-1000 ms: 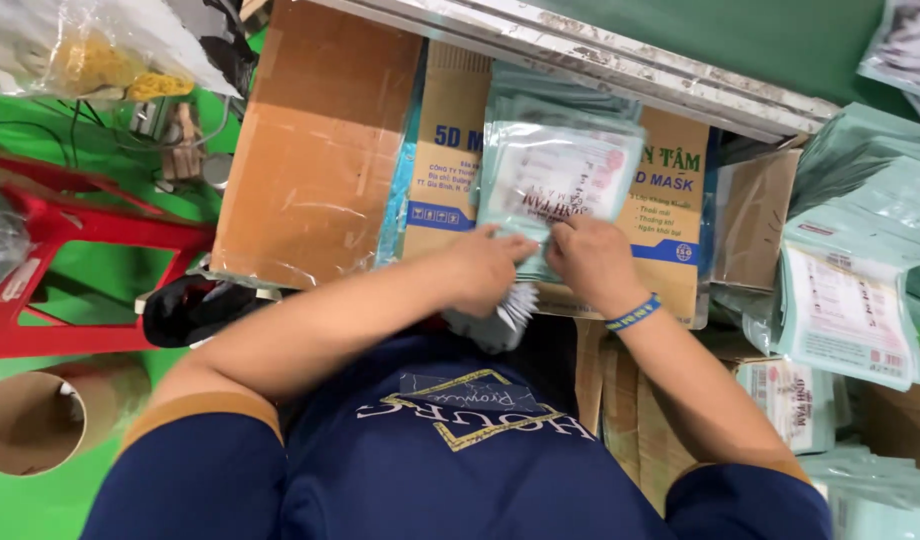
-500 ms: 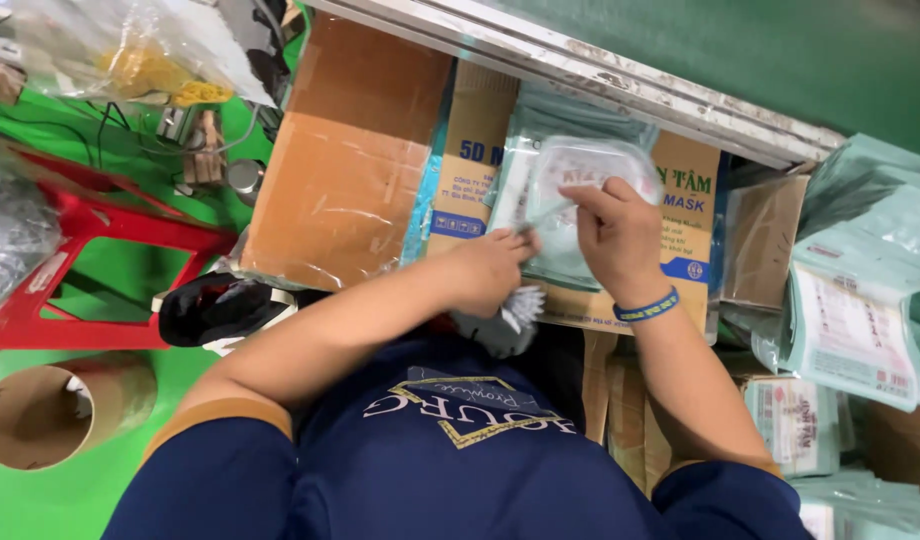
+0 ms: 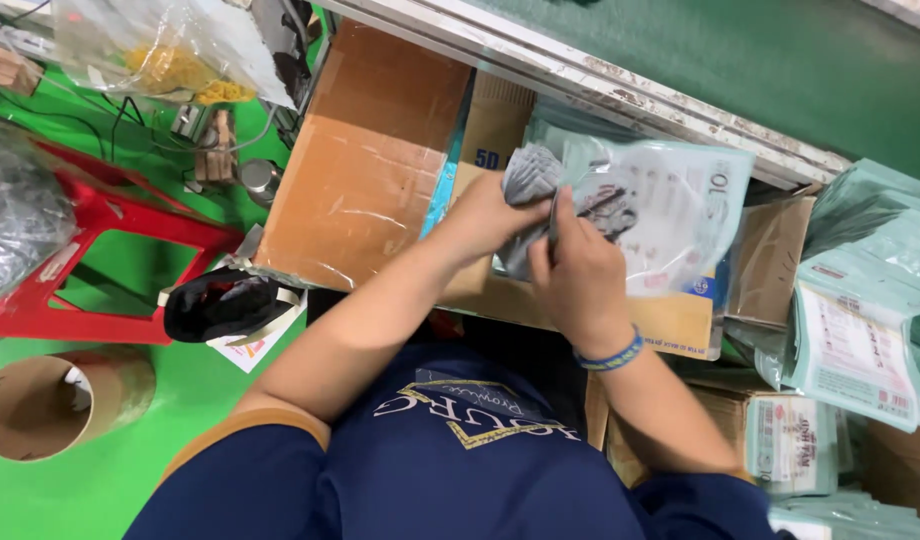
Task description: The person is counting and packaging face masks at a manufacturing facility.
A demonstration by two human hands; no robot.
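Note:
My left hand (image 3: 490, 215) grips a stack of grey face masks (image 3: 528, 178) at the open end of a pale green plastic pouch (image 3: 670, 210). My right hand (image 3: 575, 265) holds the pouch's edge, thumb pressed beside the masks. The pouch lies flat over an open cardboard box (image 3: 500, 130) in front of me. A blue band sits on my right wrist.
A brown cardboard flap (image 3: 355, 195) is to the left. More green pouches (image 3: 860, 330) pile up at the right. A red plastic stool (image 3: 90, 250), a cardboard tube (image 3: 55, 400) and a black object (image 3: 220, 303) stand on the green floor at left. A metal rail (image 3: 620, 85) runs behind.
The pouch has turned and now lies to the right with its open end at my hands. Both hands moved together to the pouch mouth, with the grey masks now between them.

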